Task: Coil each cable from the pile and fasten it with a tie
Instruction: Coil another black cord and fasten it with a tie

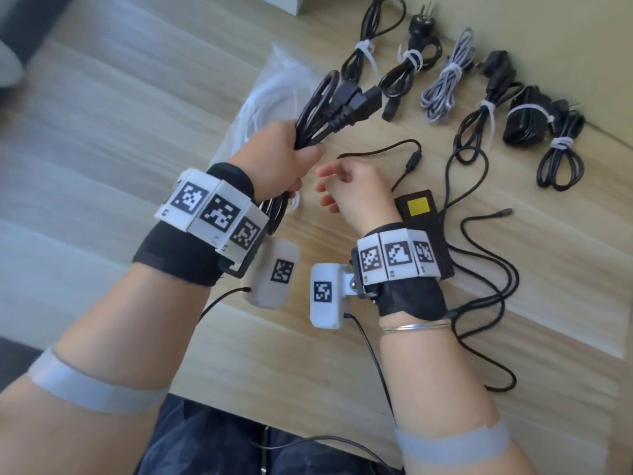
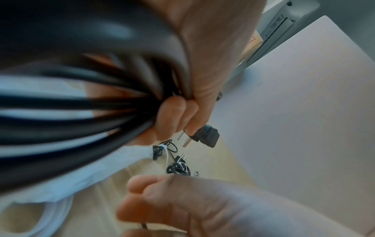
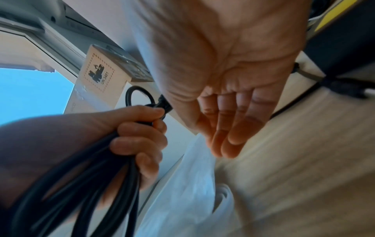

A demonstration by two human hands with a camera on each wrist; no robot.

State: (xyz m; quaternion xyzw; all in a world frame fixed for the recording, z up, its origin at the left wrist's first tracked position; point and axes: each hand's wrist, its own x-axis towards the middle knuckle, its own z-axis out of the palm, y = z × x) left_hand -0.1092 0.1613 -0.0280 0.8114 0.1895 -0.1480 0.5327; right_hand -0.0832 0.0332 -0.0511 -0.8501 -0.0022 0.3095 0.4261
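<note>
Cable [image 1: 310, 114], thick black power lead, is bunched into several loops and clenched in the left hand [image 1: 277, 156], held up above the desk [image 1: 342, 354]; its two chunky plugs [image 1: 356, 102] stick out past the fist. Right hand [image 1: 349, 190] is empty, fingers relaxed and spread, hovering just beside the left one, touching nothing. Judgement: this lead looks stiff and springy, fairly heavy for a cable, so the loops will want to spring apart if the grip slackens; the rubbery jacket should not slip much. Best hold is across the middle of the bundle, where all strands cross, leaving both loop ends free. No tie is on it yet. Clear bag [image 1: 274, 94] with what look like white ties lies on the desk behind the left hand, so the free hand probably fetches one from there. Tied bundles [image 1: 407, 73] lie in a row at the far edge. Loose thin cord [image 1: 479, 269] with a black power brick [image 1: 416, 207] sits untidy by the right wrist, not yet done; thinner and floppier, should coil easily.
</note>
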